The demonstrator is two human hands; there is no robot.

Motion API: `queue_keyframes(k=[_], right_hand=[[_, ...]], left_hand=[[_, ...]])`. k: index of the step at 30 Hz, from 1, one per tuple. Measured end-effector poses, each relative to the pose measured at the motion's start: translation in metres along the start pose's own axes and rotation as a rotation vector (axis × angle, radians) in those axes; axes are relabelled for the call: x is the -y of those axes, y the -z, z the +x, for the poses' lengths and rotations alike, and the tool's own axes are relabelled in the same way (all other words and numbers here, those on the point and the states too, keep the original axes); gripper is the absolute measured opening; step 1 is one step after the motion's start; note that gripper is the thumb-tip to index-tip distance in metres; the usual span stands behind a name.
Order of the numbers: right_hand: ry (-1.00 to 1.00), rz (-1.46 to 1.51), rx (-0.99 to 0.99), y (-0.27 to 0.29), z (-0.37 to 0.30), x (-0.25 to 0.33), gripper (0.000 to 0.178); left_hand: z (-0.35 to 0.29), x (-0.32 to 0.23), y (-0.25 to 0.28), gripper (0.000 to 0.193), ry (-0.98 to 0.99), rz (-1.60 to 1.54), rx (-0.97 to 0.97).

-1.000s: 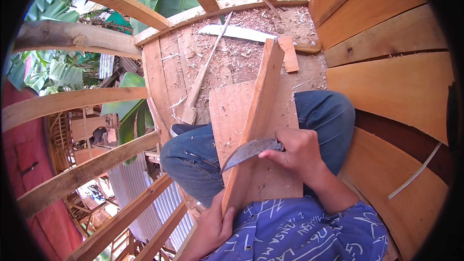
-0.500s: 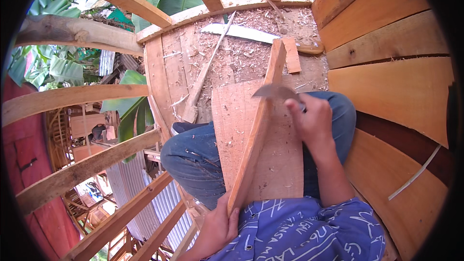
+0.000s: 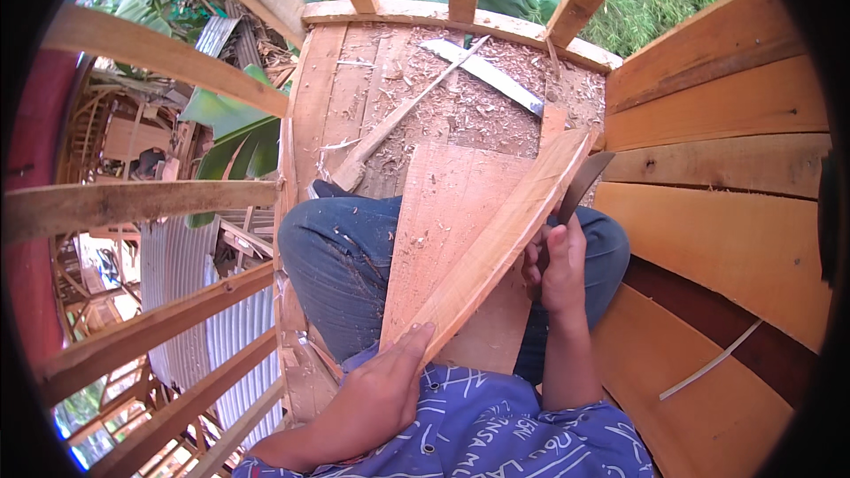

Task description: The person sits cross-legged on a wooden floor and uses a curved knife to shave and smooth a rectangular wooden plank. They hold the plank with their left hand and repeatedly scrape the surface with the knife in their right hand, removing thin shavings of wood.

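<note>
My left hand (image 3: 382, 391) grips the near end of a long wooden piece (image 3: 518, 235) that has a curved edge. It slants from my waist toward the far right. My right hand (image 3: 560, 273) is closed round the handle of a knife (image 3: 584, 184), mostly hidden by the fingers. The dark curved blade points up and away, close along the right side of the wood; I cannot tell whether they touch. A wide flat board (image 3: 434, 204) lies across my lap beneath the piece, with a few shavings on it.
Beyond my legs a saw (image 3: 496, 81) and a long stick (image 3: 407, 106) lie among wood shavings on the plank floor (image 3: 310, 115). Plank walling (image 3: 717, 159) rises at my right. Wooden bars (image 3: 159, 212) with open gaps stand at left, metal sheets (image 3: 235, 327) below.
The wooden piece has turned, showing its broad face, and its far end has swung right. The knife has gone from across the wood to its right side. My view has shifted.
</note>
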State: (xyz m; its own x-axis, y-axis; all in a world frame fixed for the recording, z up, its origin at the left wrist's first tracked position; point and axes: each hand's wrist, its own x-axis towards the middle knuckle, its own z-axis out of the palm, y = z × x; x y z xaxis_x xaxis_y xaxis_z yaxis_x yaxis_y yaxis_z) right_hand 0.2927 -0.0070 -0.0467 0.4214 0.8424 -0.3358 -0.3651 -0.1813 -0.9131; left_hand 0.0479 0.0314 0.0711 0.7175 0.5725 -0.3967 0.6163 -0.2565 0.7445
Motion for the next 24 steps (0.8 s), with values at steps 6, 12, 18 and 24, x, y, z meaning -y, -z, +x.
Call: queue_keyframes(k=[6, 12, 18, 24], right_hand=[[0.120, -0.100, 0.056, -0.042, -0.004, -0.001, 0.073], [-0.009, -0.050, 0.008, -0.040, -0.014, 0.003, 0.055], [-0.090, -0.011, -0.071, -0.024, -0.025, -0.005, 0.050], [-0.090, -0.137, -0.065, -0.031, -0.028, 0.001, 0.045]], left_hand=[[-0.007, 0.009, -0.015, 0.051, -0.092, 0.284, -0.188], [-0.004, 0.017, -0.034, 0.068, -0.098, 0.291, -0.101], [-0.014, 0.039, -0.035, 0.113, 0.282, 0.275, 0.033], [-0.026, 0.064, -0.030, 0.124, 0.339, 0.172, 0.007]])
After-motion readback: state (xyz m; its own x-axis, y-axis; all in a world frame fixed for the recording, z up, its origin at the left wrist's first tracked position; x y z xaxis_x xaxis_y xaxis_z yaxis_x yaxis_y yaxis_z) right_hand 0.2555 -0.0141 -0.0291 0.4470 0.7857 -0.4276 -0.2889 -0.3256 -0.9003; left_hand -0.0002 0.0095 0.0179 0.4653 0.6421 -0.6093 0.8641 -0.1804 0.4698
